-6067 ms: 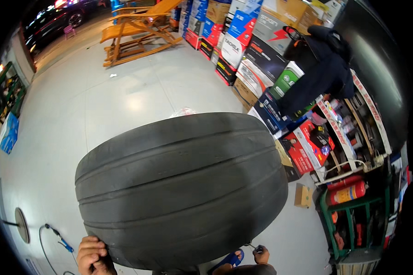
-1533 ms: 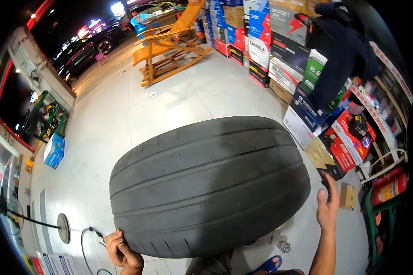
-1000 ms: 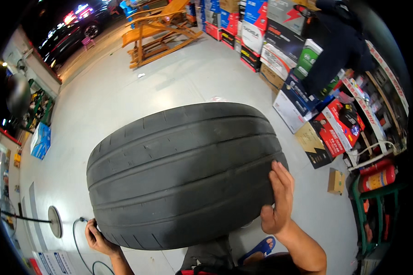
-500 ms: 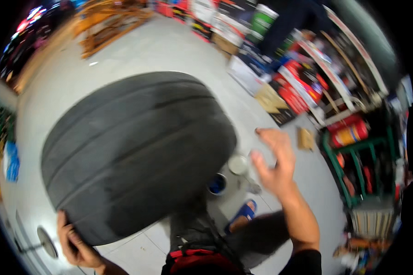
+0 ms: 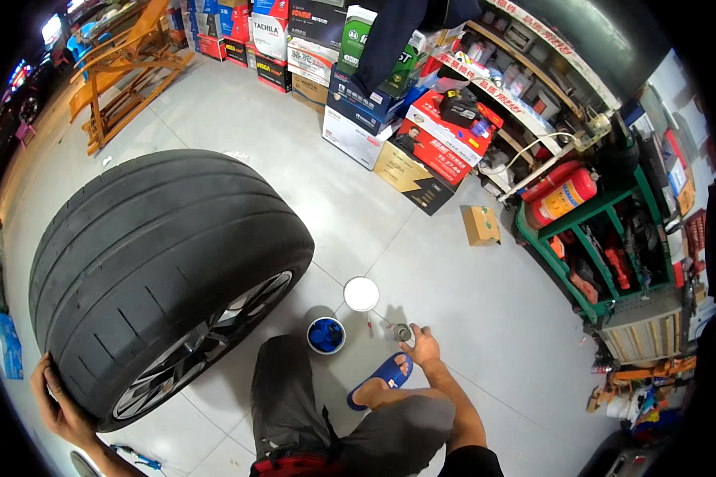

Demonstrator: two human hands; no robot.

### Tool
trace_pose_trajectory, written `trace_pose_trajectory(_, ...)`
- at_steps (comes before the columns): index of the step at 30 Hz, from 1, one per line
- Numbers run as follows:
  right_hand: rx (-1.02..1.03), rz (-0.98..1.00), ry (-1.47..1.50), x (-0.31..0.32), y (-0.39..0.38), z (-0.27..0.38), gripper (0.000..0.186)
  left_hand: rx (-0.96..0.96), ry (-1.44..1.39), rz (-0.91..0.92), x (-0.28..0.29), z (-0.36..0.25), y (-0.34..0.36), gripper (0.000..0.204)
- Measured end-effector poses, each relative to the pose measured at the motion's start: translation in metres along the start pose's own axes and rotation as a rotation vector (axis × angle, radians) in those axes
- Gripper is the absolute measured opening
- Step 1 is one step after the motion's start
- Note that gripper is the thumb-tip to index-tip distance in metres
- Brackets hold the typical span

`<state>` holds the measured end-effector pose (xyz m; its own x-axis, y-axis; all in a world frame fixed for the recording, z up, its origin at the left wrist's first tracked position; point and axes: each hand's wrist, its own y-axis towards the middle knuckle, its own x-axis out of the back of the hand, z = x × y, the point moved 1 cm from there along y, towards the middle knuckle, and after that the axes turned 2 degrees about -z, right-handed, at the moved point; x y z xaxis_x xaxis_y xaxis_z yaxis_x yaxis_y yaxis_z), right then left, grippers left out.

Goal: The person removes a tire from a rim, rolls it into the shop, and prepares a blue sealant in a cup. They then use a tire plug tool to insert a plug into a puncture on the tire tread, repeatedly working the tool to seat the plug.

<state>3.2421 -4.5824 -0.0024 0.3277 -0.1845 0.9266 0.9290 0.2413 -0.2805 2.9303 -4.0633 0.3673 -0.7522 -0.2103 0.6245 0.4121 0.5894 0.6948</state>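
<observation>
A large black tyre (image 5: 167,215) on a spoked wheel rim (image 5: 207,342) leans over the floor at left, tread facing up. My left hand (image 5: 60,401) grips its lower left edge; some of its fingers are behind the tyre. Low at my right, my right hand (image 5: 423,347) has thumb and fingers apart, right beside a small jar (image 5: 401,331) with a grey top. No firm grip on the jar shows. Left of it are a white round lid or tub (image 5: 361,294) and a white tub of blue pieces (image 5: 326,335).
Stacked battery boxes (image 5: 358,119) and a shelf (image 5: 525,103) line the back right. A small carton (image 5: 480,226), a fire extinguisher (image 5: 563,199) and a green rack (image 5: 569,278) stand at right. An orange wooden chair (image 5: 123,75) is at far left. My sandalled foot (image 5: 380,381) is near the tubs.
My right hand has come down from beside the tyre to the small jar. In the view, the tyre sits further left and its rim now shows. My left hand stays on it.
</observation>
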Motion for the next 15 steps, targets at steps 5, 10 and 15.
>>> trace_pose_trajectory(5, 0.006, 0.083, -0.003, -0.042, 0.014, -0.009, 0.043, 0.018, 0.034, 0.003, 0.006, 0.002, 0.000, 0.022)
trace_pose_trajectory(10, 0.070, -0.099, -0.044, -0.061, 0.015, -0.021, 0.039, -0.013, 0.014, -0.009, 0.007, 0.000, -0.007, 0.023)
trace_pose_trajectory(15, 0.052, -0.100, 0.058, -0.054, 0.022, -0.027, 0.036, 0.002, 0.020, -0.011, 0.006, -0.002, -0.013, 0.023)
